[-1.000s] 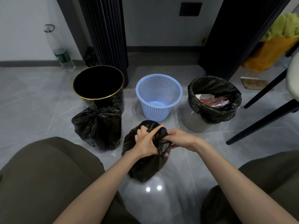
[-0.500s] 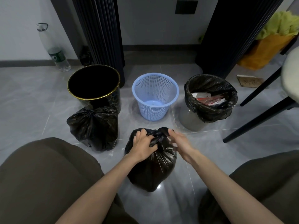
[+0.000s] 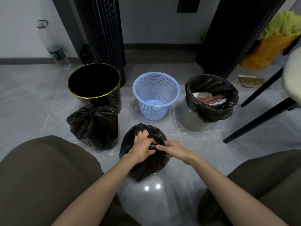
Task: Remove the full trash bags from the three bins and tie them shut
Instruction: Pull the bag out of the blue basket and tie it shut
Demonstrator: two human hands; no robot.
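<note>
A full black trash bag (image 3: 146, 167) sits on the floor between my knees. My left hand (image 3: 142, 148) grips its twisted neck, and my right hand (image 3: 173, 150) pinches the knot from the right. A second black bag (image 3: 94, 126), tied, stands to the left in front of the black gold-rimmed bin (image 3: 94, 82), which holds no bag. The blue mesh basket (image 3: 156, 95) in the middle is bare. On the right, the grey bin (image 3: 193, 119) carries a black liner (image 3: 211, 111) with paper and red wrappers inside.
Black chair legs (image 3: 260, 118) slant across the right side. A clear plastic bottle (image 3: 55, 49) leans on the wall at far left. Dark ribbed panels (image 3: 101, 30) rise behind the bins. A yellow bag (image 3: 267, 51) and a cardboard piece (image 3: 251, 81) lie at far right.
The bag was set upright on the floor. My right hand, briefly off to the side, has returned to the knot beside my left hand.
</note>
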